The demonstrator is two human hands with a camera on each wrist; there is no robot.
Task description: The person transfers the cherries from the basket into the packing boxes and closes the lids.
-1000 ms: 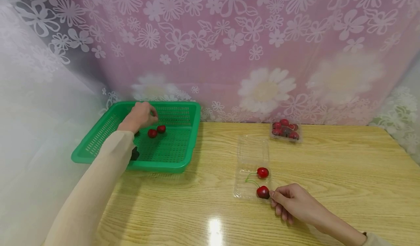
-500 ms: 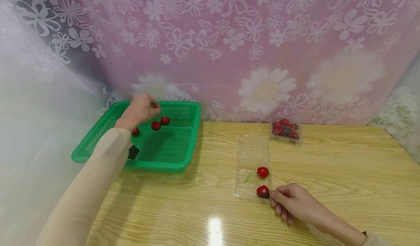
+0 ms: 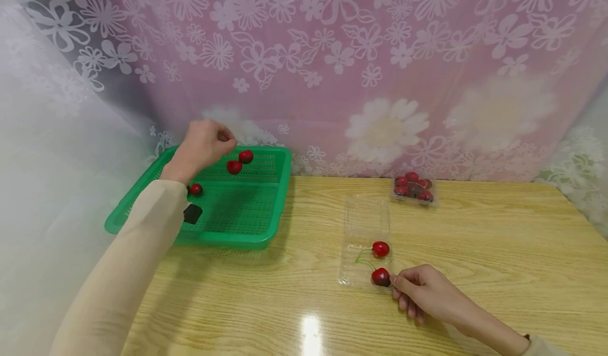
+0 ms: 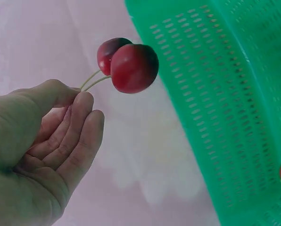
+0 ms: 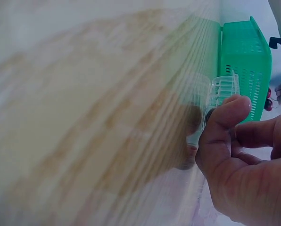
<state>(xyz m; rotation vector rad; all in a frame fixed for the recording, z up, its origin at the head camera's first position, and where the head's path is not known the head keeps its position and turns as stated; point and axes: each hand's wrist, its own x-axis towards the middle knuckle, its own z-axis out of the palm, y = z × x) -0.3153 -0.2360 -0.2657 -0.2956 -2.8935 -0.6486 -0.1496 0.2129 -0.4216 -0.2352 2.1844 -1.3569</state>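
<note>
My left hand [image 3: 201, 147] pinches the thin green stems of a joined pair of cherries [image 3: 234, 167] between thumb and forefinger. The two red fruits hang over the far part of the green basket [image 3: 277, 208]. In the left wrist view the cherries [image 4: 136, 68] stand out from the fingertips, their stems meeting at the pinch. On the table, my right hand [image 3: 429, 295] holds the near right edge of an open clear plastic box [image 3: 364, 216] between thumb and fingers. Another stemmed cherry pair [image 3: 380, 249] lies in that box, close to the right fingertips.
More cherries [image 3: 196, 189] lie in the basket, partly behind the left forearm. A closed clear box of cherries [image 3: 412, 188] stands at the table's back edge. Behind the wooden table [image 3: 499, 250] hangs a flowered pink curtain [image 3: 304, 92]. A black device [image 3: 192, 213] shows beside the left sleeve.
The left hand has lifted the cherry pair up from the basket floor, slightly to the right. Cherries behind the forearm have come into view. The right hand and open box have stayed put.
</note>
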